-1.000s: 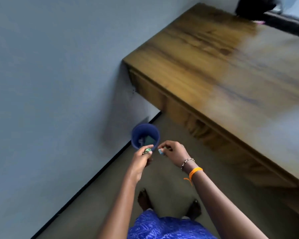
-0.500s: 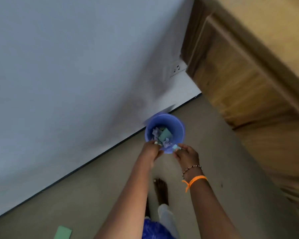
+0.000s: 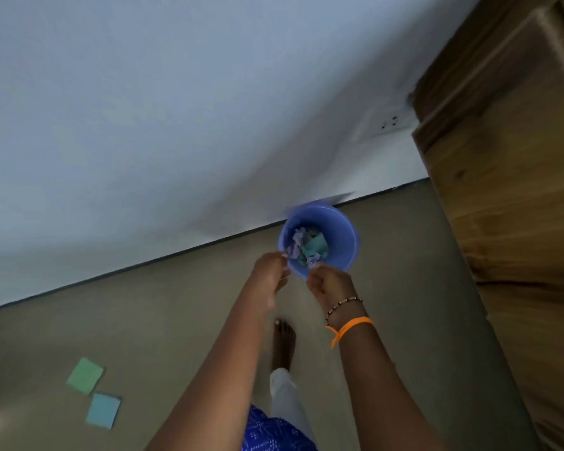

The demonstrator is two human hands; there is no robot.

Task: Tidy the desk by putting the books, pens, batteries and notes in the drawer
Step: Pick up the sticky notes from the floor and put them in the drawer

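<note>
Head view: left hand (image 3: 271, 271) and right hand (image 3: 329, 283), both curled, contents indiscernible through blur, hover over the round blue plastic bin (image 3: 319, 239) of crumpled paper; two square notes (image 3: 93, 393) lie on the floor at eight o'clock, evidently still outstanding.

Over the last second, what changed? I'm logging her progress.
Both hands, left hand and right hand, reached down to the blue bin's rim; the scraps they pinched no longer show. The view tilted down, revealing two notes on the floor. The bin stayed put.
</note>
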